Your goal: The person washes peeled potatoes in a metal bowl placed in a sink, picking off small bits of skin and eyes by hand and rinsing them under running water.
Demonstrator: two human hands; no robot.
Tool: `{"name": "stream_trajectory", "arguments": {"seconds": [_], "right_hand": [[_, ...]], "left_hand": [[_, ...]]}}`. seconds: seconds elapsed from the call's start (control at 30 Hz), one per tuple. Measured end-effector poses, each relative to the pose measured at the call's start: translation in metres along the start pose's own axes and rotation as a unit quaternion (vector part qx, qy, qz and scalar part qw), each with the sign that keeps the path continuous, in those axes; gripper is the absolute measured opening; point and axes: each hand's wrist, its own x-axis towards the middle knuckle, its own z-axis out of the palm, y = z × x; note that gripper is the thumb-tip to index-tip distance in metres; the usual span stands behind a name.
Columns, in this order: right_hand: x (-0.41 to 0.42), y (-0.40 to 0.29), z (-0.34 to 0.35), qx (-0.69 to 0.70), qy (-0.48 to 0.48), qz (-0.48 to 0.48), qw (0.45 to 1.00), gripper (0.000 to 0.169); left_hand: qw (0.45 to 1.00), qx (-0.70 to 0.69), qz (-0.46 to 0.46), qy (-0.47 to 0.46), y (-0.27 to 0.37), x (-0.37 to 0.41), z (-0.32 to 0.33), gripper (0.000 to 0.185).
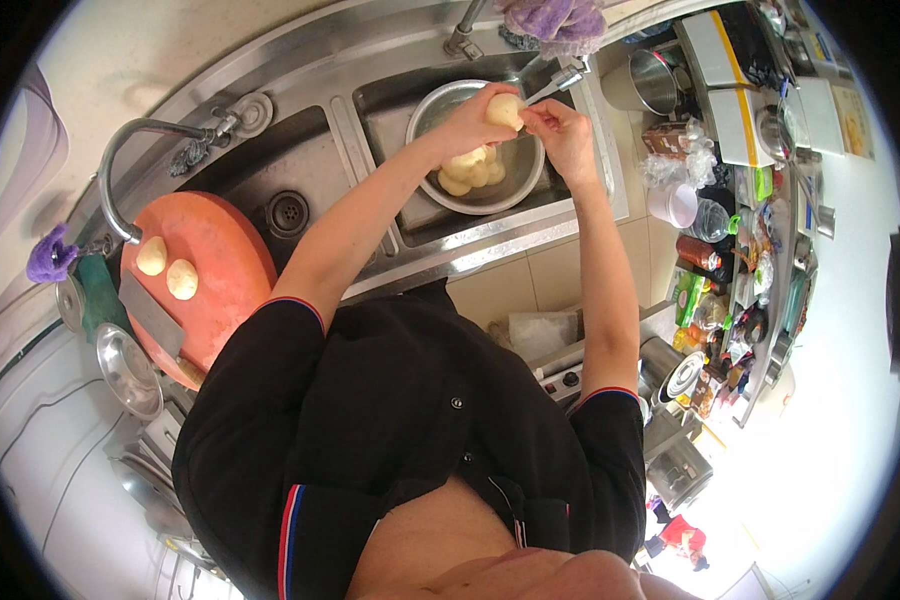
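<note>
My left hand (476,124) grips a pale yellow peeled potato (504,112) above a round metal bowl (418,116). At the potato's right end, the fingertips of my right hand (566,139) are pinched together against it; whether something small sits between them is too small to tell. Several more peeled potatoes (469,174) lie heaped in the bowl, partly hidden by my left hand. The bowl stands in the right basin of a stainless steel sink (379,127). A faucet spout (559,82) reaches toward the bowl from the upper right.
Left, an orange round cutting board (225,247) overlaps the left basin (307,165), bearing two peeled potatoes (166,268) and a cleaver (150,315). A curved faucet (105,169) arches over it. Crowded shelves (776,300) line the right. A person in red (682,536) is far off, lower right.
</note>
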Motion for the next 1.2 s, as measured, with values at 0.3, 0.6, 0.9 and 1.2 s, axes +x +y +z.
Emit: {"name": "stream_trajectory", "arguments": {"seconds": [0.3,0.6,0.9,1.2], "right_hand": [[0.000,-0.007,0.000,-0.027,0.003,-0.032,0.999,0.010],[0.001,-0.018,-0.003,-0.118,-0.002,-0.088,0.989,0.007],[0.001,-0.021,-0.002,-0.135,0.007,-0.146,0.980,0.008],[0.004,-0.028,-0.002,-0.183,-0.026,-0.144,0.972,0.006]], "left_hand": [[1.000,0.001,-0.013,0.020,0.001,0.003,0.000,0.057],[0.998,0.045,0.031,0.037,-0.006,0.006,-0.001,0.053],[0.979,0.179,0.065,0.075,0.002,0.009,-0.002,0.056],[0.952,0.280,0.080,0.099,0.000,0.007,-0.001,0.055]]}}
